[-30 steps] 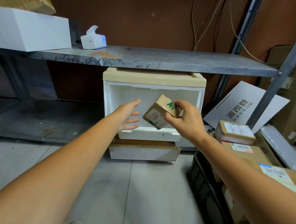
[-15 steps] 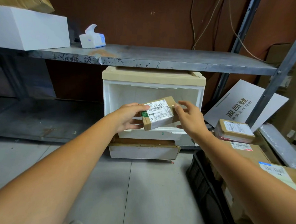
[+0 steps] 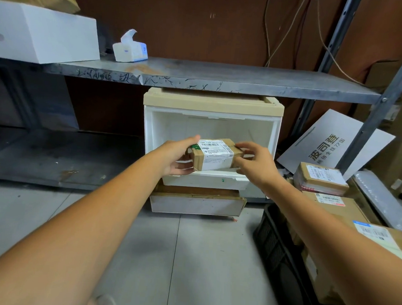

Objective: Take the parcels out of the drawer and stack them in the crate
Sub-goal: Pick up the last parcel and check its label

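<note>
1. Spanning the whole width, a grey metal shelf (image 3: 224, 79) carries a big white box (image 3: 41, 34) at the left and a tissue pack (image 3: 131, 48) just beside it.
2. Under this shelf stands a white drawer unit (image 3: 213, 103) with a beige top; its upper drawer (image 3: 205, 180) is pulled out toward the person.
3. At the lower right a black crate (image 3: 272, 240) sits on the floor (image 3: 187, 258) and holds several brown parcels.
4. A white printed board (image 3: 334, 142) leans tilted behind the crate.
5. In the crate, the top parcel (image 3: 319, 178) lies on a wider parcel (image 3: 339, 206).
6. The small parcel (image 3: 215, 155), brown with a white label, is in the air just above the front of the open drawer, between the two hands.
7. The left hand (image 3: 176, 157) holds its left end, thumb on top and fingers curled below; this grip pinches the parcel.
8. The right hand (image 3: 253, 165) holds the right end; its grip pinches the parcel between thumb and fingertips.
</note>
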